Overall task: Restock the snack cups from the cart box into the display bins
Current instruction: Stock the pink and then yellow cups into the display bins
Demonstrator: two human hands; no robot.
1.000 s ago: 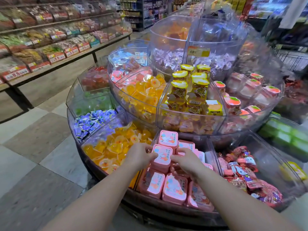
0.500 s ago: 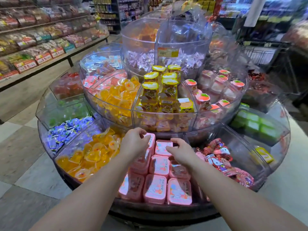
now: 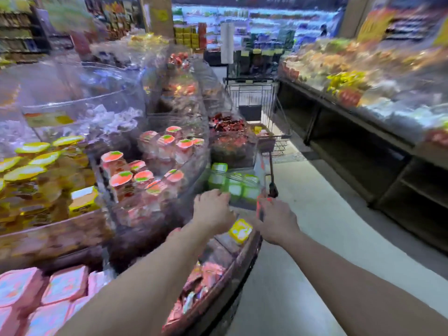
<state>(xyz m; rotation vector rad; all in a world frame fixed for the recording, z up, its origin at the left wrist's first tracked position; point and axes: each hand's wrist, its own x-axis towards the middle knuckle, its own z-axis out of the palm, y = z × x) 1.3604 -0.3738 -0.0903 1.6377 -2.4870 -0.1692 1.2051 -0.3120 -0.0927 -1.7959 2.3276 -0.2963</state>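
Hands between two loads, as judged: no cup in either one. Left hand (image 3: 213, 209) at frame centre, palm down, fingers spread and relaxed, over the rim of the lower bin (image 3: 244, 248) on the round display. Right hand (image 3: 276, 221) just right of it, reaching forward near a blurred red thing at the bin's edge; cannot tell whether fingers touch it or are curled on it. Yellow cup (image 3: 240, 230) lying in that bin, between the two wrists in the picture. Green cups (image 3: 232, 184) just beyond the left fingertips, apart from them. Pink cups (image 3: 48, 294) packed side by side at lower left. Red-lid cups (image 3: 150, 166) standing in the middle tier, left of centre.

Cart (image 3: 261, 112) above centre, in the aisle behind the display, well apart from both hands. Box inside not clearly readable through blur; something yellow and red near the basket bottom.

Step in hand, probably: going back toward the cart for more cups. Next move calls for stepping along the display's right side, reaching into the cart, and taking cups of one kind only, so that each goes to its matching bin. Much motion blur, so small details uncertain.
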